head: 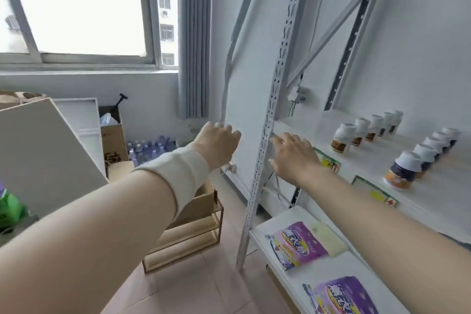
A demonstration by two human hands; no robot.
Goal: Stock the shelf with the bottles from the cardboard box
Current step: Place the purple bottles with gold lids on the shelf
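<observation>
Curling out of sight: left hand (219, 144) fingers (229, 131).

White metal shelving unit with perforated grey uprights (270, 120): middle board holds two rows of upright bottles running front to back.
Small white-capped bottles with brown labels (342, 138): the farther row.
White-capped bottles with dark purple and orange labels (405, 169): the nearer row.
Open brown cardboard box (201, 202): low, left of the unit, contents unseen.

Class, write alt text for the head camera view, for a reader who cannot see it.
A person's left hand and right hand reach toward a white shelf holding two rows of small bottles; purple packets lie on the shelf below.
</observation>
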